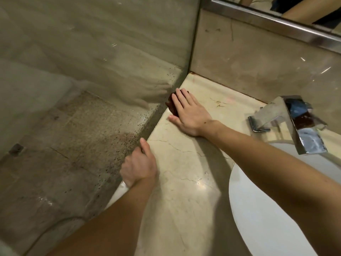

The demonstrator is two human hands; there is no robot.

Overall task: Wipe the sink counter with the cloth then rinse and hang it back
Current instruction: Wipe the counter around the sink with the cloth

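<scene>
A dark red cloth [170,106] lies bunched on the beige marble counter [186,196], close to the glass panel at the counter's left edge. My right hand [188,113] presses flat on top of it, fingers stretched toward the far corner, so most of the cloth is hidden. My left hand [139,166] is curled over the counter's left edge nearer to me, thumb up against the glass, holding nothing loose.
A glass shower partition [96,71] with dark specks runs along the counter's left side. A chrome faucet [295,124] stands at the right above the white basin [262,209]. A marble backsplash and a mirror frame [276,21] close off the back.
</scene>
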